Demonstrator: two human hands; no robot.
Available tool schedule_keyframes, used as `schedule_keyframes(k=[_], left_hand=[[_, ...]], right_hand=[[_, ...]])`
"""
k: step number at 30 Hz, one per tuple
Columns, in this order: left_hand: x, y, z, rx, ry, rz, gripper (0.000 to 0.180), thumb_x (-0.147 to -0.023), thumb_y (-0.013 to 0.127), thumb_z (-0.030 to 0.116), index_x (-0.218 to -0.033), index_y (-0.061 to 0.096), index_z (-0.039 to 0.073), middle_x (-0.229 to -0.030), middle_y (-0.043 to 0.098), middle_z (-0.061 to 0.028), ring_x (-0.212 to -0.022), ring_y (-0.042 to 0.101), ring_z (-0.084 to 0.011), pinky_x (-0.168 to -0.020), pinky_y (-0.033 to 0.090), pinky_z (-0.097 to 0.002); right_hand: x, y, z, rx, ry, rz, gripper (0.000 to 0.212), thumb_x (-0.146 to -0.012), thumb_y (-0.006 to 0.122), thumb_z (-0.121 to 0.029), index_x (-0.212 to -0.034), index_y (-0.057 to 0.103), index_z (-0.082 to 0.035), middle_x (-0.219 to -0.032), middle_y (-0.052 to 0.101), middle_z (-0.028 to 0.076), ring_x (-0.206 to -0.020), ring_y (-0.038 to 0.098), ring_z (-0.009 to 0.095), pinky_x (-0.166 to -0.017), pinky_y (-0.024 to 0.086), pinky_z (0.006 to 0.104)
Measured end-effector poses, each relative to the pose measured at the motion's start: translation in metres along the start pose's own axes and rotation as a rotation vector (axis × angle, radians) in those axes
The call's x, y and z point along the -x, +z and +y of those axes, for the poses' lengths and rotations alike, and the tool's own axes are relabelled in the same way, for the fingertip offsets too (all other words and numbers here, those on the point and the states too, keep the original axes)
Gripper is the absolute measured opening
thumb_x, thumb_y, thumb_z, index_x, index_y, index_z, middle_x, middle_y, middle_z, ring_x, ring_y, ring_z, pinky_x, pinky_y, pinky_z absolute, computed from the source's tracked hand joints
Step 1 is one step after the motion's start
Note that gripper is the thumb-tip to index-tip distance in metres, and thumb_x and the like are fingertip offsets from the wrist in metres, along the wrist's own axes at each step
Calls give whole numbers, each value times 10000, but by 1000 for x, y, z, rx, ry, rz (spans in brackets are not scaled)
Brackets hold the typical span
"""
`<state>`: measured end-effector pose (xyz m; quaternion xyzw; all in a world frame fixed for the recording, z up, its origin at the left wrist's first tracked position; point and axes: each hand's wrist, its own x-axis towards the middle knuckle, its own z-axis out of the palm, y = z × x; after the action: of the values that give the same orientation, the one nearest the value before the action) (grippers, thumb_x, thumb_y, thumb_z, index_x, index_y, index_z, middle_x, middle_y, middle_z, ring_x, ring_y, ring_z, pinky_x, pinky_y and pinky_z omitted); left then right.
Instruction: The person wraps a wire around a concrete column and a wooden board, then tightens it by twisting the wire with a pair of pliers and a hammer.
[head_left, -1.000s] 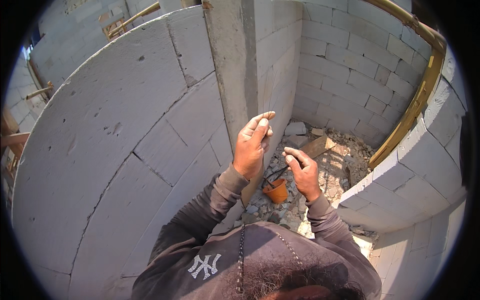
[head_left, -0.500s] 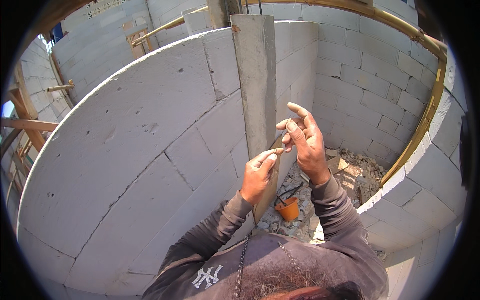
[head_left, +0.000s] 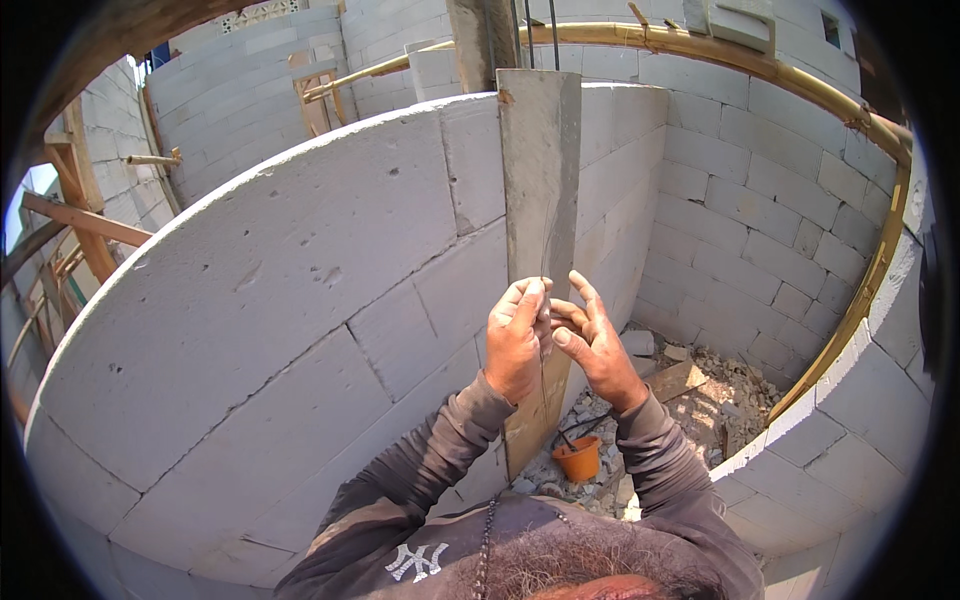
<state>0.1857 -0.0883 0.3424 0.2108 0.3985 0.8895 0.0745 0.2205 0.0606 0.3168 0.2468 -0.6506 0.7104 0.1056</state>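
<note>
My left hand (head_left: 513, 345) is closed, thumb and fingertips pinched together in front of the grey concrete column (head_left: 540, 160). A thin dark strand (head_left: 543, 380) hangs below the pinch; whether it is string or wire I cannot tell. Just to the right, my right hand (head_left: 603, 358) has its index finger raised and its thumb apart. Its other fingers bend toward the left hand, close to its fingertips. I see nothing gripped in it. Behind the hands, a wooden board (head_left: 525, 435) stands against the lower part of the column.
A light grey block wall (head_left: 270, 330) curves past on the left. Another block wall (head_left: 750, 220) closes the far right. Below, an orange bucket (head_left: 577, 460) sits among rubble (head_left: 725, 410). A bamboo pole (head_left: 690, 45) runs across the top and wooden props (head_left: 95, 225) stand at far left.
Both hands have come lower against the column. The left hand's fingers are more upright, and the right hand's thumb has moved away from its fingers. The view has shifted slightly.
</note>
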Motion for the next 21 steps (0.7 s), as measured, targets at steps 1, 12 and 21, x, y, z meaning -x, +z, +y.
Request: schedule_keyframes(k=[1,12,21], left_hand=[[-13,3,13,-23,70,-43,213,-1079,537,254,-1167,570,62,-806,470,61,-594,355,-25,-513,302,-196],[-122,94,102,248,259,-133,148,-1080,444,210,-1004,520,107,-756,399,51,-595,321,-75,-505,295,-242],[-185,110,113,478,268,-500,184,-1001,385,146,-852,483,100,-692,383,7,-577,344,-130,-541,321,-297]], right_hand=[[10,5,17,-4,109,-147,829,-1009,674,-251,-1615,151,-35,-1294,601,193,-1244,560,250,-1048,456,373],[-5,-93,-21,690,-272,266,161,-966,687,-108,-1052,729,21,-945,735,126,-834,682,210,-771,538,312],[-98,-220,-74,483,-590,571,190,-1077,559,-169,-1023,658,-17,-775,646,0,-589,434,59,-532,363,226]])
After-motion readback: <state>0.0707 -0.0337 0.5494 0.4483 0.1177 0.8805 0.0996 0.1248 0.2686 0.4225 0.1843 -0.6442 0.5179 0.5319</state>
